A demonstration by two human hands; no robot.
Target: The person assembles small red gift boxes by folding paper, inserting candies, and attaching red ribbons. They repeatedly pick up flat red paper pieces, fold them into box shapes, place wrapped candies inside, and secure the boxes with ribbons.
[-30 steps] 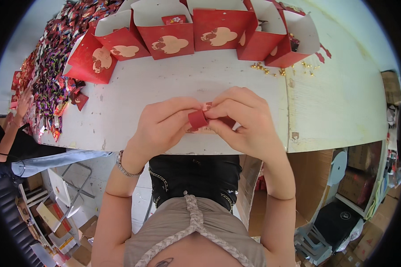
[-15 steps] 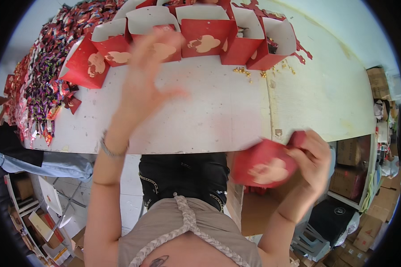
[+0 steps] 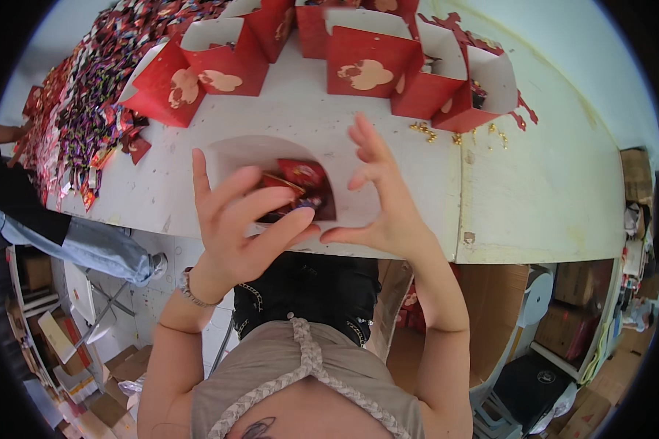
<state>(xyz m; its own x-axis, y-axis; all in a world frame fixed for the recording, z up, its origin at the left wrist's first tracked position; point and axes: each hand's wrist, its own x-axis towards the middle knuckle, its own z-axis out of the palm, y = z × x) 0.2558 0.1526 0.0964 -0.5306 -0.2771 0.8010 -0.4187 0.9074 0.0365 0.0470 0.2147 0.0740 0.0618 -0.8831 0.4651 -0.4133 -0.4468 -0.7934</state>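
An open-topped red gift box (image 3: 237,152) with a white inside stands near the table's front edge, its opening turned up toward me. Small wrapped candies (image 3: 301,173) in red and dark wrappers lie inside it. My left hand (image 3: 241,227) is at the box's near left side, fingers spread and partly over the opening; whether they touch the box I cannot tell. To the right of the box is my right hand (image 3: 392,201), with fingers and thumb apart and nothing between them. The hands partly hide the box's outer walls.
Behind, a row of open red boxes (image 3: 370,75) curves across the table (image 3: 403,161). Heaped wrapped candies (image 3: 88,95) cover the far left. Small gold beads (image 3: 423,132) lie at the right. Below the table's edge stands an open cardboard carton (image 3: 490,314). Another person's sleeve (image 3: 25,194) shows at left.
The closed red box has left my right hand, which has come up to the table. An open box has come from the row to the front edge, leaving a gap. My left hand came back with it.
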